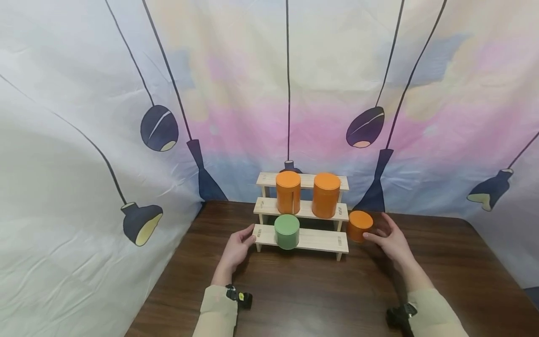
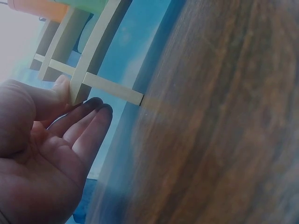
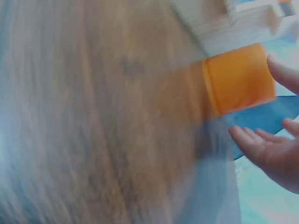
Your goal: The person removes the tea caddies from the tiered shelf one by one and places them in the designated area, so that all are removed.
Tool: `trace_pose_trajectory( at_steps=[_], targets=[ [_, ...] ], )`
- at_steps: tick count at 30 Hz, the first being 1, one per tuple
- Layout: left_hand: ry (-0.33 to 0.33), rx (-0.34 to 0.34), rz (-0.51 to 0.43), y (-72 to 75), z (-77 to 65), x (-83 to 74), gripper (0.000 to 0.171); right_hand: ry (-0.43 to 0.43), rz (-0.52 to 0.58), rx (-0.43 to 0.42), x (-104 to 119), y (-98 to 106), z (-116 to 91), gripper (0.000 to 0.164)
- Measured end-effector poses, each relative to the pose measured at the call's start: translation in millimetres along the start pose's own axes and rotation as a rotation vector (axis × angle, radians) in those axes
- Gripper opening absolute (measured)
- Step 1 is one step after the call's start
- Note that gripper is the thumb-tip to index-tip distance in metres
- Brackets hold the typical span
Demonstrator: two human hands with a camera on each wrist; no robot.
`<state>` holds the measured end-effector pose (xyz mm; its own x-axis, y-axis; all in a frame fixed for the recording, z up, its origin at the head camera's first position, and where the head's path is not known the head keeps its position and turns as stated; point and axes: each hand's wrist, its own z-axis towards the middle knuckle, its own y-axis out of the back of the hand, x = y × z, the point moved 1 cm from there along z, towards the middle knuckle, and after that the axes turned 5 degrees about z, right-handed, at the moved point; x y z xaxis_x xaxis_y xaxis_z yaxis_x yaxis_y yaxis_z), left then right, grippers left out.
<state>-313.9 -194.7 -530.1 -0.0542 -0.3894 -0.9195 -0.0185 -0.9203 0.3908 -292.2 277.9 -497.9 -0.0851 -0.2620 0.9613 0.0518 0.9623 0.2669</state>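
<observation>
A three-step wooden display stand [image 1: 320, 239] stands on the dark wooden table. My left hand [image 1: 236, 248] pinches the left end of its lowest step, thumb on one side and fingers on the other, as the left wrist view shows. On that step sits a short green tin [image 1: 287, 232]. Two taller orange tins [image 1: 288, 193] [image 1: 326, 195] stand on the middle step. A short orange tin [image 1: 360, 226] is upright on the table by the stand's right end. Around it my right hand [image 1: 393, 239] is spread, thumb tip at the tin's edge and fingers apart from its side.
The brown wooden table [image 1: 294, 299] reaches back to a fabric backdrop [image 1: 248, 93] printed with hanging lamps, close behind the stand. More of the fabric hangs along the left and right sides.
</observation>
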Motion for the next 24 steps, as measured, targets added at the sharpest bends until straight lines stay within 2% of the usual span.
trace_pose_trajectory(
  at_steps=[5,9,15,19,24],
  targets=[
    [0.000,-0.003,0.002,-0.2,-0.6,-0.8,0.047,0.016,0.070,-0.175,10,-6,-15,0.109],
    [-0.007,-0.006,0.010,-0.5,-1.1,-1.6,0.047,0.120,0.187,-0.342,18,-23,-26,0.094],
    [-0.004,-0.009,0.009,0.2,-2.5,-1.9,0.047,0.265,0.239,-0.460,24,-56,-35,0.076],
    [-0.003,-0.007,0.006,0.2,-2.3,-1.7,0.046,0.360,0.277,-0.481,26,-78,-41,0.073],
    [0.006,-0.001,-0.008,-0.1,-1.5,-2.1,0.046,0.430,0.280,-0.372,28,-106,-48,0.066]
  ],
)
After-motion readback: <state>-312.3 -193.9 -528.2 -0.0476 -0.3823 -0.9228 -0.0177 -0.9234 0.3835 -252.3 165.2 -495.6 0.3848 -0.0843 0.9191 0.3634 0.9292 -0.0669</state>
